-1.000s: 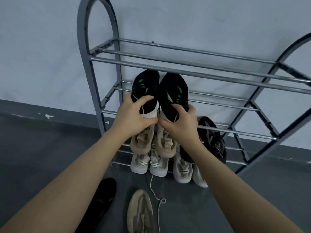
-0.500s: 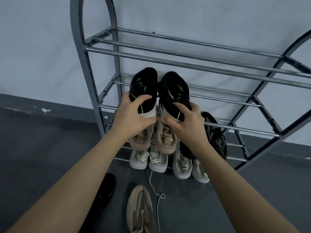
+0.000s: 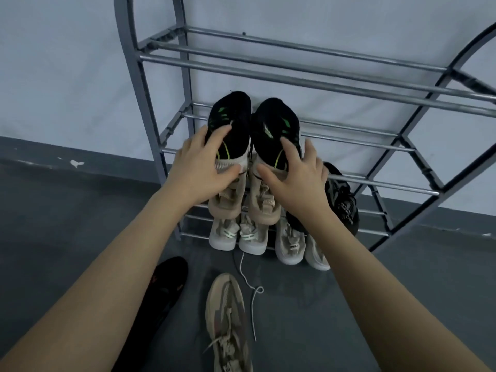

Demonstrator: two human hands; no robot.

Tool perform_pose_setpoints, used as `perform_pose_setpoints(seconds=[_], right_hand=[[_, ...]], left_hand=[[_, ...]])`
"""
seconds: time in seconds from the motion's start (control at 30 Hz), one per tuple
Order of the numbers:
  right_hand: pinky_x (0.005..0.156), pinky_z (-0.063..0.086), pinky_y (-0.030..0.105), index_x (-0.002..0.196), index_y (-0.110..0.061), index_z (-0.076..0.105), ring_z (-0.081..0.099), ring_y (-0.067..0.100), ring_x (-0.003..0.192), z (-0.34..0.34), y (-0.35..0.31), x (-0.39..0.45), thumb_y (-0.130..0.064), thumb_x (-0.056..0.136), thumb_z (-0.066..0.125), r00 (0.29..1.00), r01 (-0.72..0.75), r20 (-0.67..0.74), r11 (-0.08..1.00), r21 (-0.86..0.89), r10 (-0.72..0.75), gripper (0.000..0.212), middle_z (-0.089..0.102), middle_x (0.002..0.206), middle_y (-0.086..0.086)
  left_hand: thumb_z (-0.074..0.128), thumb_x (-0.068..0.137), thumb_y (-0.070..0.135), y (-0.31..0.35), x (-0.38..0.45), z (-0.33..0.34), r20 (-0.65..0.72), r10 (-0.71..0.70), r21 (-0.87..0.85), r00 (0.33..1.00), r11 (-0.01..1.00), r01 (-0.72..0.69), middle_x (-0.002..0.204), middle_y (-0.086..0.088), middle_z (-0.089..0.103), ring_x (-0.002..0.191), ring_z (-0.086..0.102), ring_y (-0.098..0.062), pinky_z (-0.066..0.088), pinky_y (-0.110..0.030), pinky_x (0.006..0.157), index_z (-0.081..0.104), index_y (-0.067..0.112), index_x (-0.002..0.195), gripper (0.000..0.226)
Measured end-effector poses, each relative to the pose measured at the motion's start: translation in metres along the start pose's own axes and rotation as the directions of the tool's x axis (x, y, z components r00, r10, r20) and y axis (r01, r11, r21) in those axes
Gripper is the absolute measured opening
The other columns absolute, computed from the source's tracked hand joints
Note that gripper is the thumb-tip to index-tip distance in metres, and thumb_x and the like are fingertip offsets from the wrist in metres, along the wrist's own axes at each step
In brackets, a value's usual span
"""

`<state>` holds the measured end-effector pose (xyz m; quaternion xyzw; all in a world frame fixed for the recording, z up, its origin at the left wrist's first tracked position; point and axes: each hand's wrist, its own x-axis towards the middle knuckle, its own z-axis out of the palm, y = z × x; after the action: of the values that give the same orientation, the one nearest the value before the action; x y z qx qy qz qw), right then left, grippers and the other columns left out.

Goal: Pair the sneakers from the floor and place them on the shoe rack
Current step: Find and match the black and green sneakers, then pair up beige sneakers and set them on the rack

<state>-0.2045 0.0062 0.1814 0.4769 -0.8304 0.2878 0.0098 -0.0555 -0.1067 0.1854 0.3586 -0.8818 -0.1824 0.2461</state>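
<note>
- Vs 0.5 s ago: both hands have loosened, fingers now spread off the black sneakers rather than wrapped round the heels; pair looks settled on the rack.
- Left hand (image 3: 200,167) wide, fingers splayed, just touching left black sneaker (image 3: 230,124); holding nothing.
- Right hand (image 3: 296,178) same, wide, resting on right black sneaker (image 3: 276,127).
- Pair sits side by side, toes toward wall, heels out, on a middle tier of the shoe rack (image 3: 295,79), so prob. easy to grab later.
- Beige pair (image 3: 243,200) on tier below; 2 pale pairs lower still.
- Still on floor: tan sneaker (image 3: 228,318), black shoe (image 3: 166,288). Their mates not clear, 1 dark shoe (image 3: 342,200) sits on rack at right.
</note>
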Motion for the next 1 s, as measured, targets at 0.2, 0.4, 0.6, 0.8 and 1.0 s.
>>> perform_pose_setpoints(seconds=[0.2,0.4,0.6,0.8,1.0], right_hand=[[0.104,0.023,0.047,0.132,-0.016,0.046,0.032,0.036,0.128,-0.005,-0.007,-0.051,-0.041,0.091,0.049,0.984,0.121,-0.139,0.992,0.046,-0.113,0.048,0.033,0.143,0.014],[0.095,0.030,0.039,0.122,-0.015,0.053,0.043,0.030,0.115,0.028,0.006,-0.125,-0.039,0.090,0.049,0.977,0.214,0.006,0.974,0.072,-0.215,0.040,0.047,0.130,0.008],[0.088,0.038,0.042,0.123,-0.014,0.054,0.054,0.034,0.107,0.099,0.061,-0.212,-0.038,0.089,0.049,0.942,0.099,0.315,0.992,0.073,-0.117,0.041,0.054,0.122,0.009],[0.090,0.044,0.046,0.132,-0.015,0.050,0.055,0.038,0.107,0.158,0.111,-0.268,-0.030,0.093,0.054,0.858,-0.129,0.508,0.989,0.079,0.071,0.042,0.057,0.118,0.015],[0.084,0.047,0.039,0.140,-0.023,0.042,0.057,0.029,0.102,0.187,0.117,-0.275,-0.029,0.093,0.053,0.834,-0.217,0.544,0.961,0.172,0.091,0.048,0.061,0.115,0.011]], left_hand=[[0.044,0.082,0.042,0.003,-0.069,-0.003,-0.111,0.051,-0.046,0.992,0.997,-0.056,0.135,-0.006,0.043,0.124,0.039,-0.027,0.033,-0.044,0.103,0.039,0.018,0.136,0.060],[0.047,0.084,0.040,-0.014,-0.151,0.034,0.001,-0.037,-0.021,0.999,0.999,0.037,0.131,-0.004,0.046,0.121,0.039,-0.026,0.023,-0.031,0.092,0.045,0.020,0.131,0.051],[0.053,0.089,0.034,-0.032,-0.236,0.117,0.294,-0.214,0.068,0.932,0.977,0.203,0.133,-0.007,0.045,0.119,0.042,-0.030,0.031,-0.041,0.098,0.041,0.020,0.134,0.049],[0.043,0.090,0.048,-0.045,-0.288,0.187,0.450,-0.330,0.099,0.830,0.942,0.321,0.144,-0.008,0.031,0.127,0.035,-0.028,0.029,-0.042,0.103,0.017,0.024,0.145,0.066],[0.056,0.061,0.076,-0.039,-0.308,0.225,0.479,-0.302,0.074,0.824,0.949,0.305,0.153,-0.018,0.002,0.132,0.030,-0.037,0.040,-0.046,0.097,0.002,0.018,0.148,0.117]])
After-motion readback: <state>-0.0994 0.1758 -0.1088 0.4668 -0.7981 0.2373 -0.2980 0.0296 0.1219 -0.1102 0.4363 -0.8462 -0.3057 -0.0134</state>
